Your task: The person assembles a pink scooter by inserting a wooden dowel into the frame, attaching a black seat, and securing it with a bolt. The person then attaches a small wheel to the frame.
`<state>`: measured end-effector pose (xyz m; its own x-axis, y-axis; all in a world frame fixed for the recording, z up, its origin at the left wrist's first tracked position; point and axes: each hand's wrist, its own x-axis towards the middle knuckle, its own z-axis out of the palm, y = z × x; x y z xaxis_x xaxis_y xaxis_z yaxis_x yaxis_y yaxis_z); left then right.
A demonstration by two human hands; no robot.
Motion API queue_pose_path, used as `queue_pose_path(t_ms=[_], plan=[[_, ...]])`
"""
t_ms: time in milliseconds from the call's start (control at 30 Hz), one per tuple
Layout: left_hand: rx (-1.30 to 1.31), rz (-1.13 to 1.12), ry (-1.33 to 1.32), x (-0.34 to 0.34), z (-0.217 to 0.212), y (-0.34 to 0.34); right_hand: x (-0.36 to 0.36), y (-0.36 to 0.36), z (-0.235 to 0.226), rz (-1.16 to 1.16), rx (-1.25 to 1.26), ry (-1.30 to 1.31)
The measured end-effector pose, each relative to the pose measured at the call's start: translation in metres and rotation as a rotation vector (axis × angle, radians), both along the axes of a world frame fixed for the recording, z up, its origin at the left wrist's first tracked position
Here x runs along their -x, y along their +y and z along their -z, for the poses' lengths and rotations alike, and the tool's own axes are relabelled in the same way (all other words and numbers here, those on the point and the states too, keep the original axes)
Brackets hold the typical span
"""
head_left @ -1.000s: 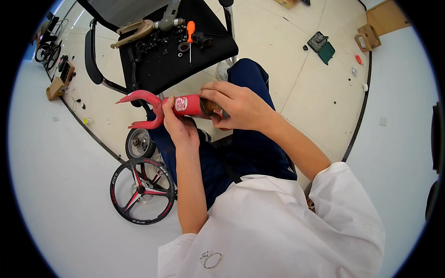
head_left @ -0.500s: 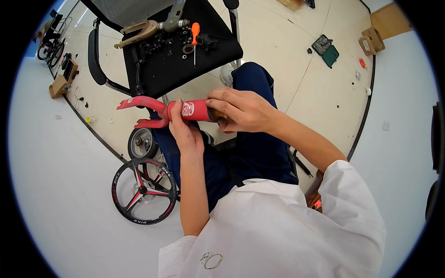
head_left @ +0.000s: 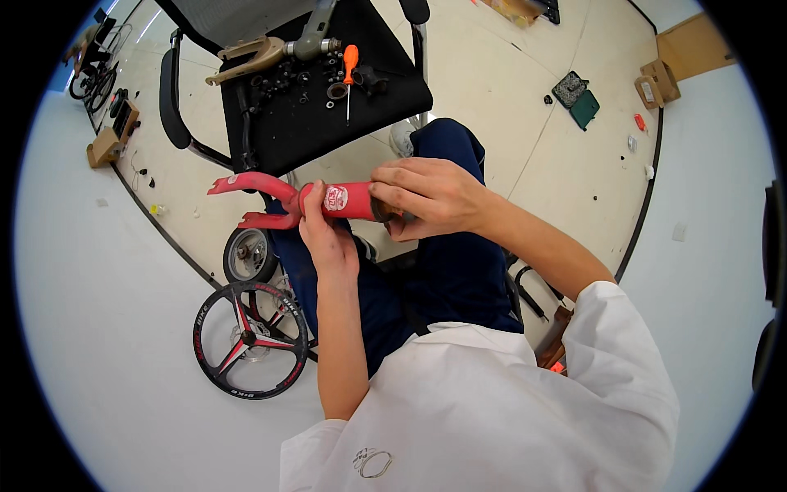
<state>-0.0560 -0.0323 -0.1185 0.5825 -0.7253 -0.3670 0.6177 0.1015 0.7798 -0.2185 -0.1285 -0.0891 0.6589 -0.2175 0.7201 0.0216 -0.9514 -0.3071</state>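
Above my knees is a small red bicycle fork (head_left: 266, 190), lying sideways with its two prongs to the left. A red head tube (head_left: 352, 199) with a white sticker continues it to the right. My left hand (head_left: 329, 243) is closed round the tube from below, its thumb up beside the fork crown. At the tube's right end, my right hand (head_left: 433, 197) is closed with its fingertips round the dark, brownish rim. Those fingers partly hide the rim, and I cannot make out any small part between them.
A black chair (head_left: 307, 135) in front bears a tan fork (head_left: 254, 59), an orange-handled screwdriver (head_left: 351, 70) and many small dark parts. Left of my legs lean a three-spoke wheel (head_left: 209, 353) and a smaller wheel (head_left: 250, 254). A green case (head_left: 584, 109) lies open on the floor.
Both hands keep their hold on the red fork and tube. My right hand has shifted slightly right along with the tube; the whole view has moved a little.
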Motion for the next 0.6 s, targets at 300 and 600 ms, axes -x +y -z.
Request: queue_pose_path(t_ms=[300,600], plan=[[-0.018,-0.008,0.002,-0.0019,0.0022,-0.0005,-0.0017,-0.0018,0.0013,-0.012,0.042,-0.017],[-0.002,0.007,-0.001,-0.0029,-0.0001,0.0013,-0.0035,-0.0052,-0.0033,-0.07,0.036,0.014]])
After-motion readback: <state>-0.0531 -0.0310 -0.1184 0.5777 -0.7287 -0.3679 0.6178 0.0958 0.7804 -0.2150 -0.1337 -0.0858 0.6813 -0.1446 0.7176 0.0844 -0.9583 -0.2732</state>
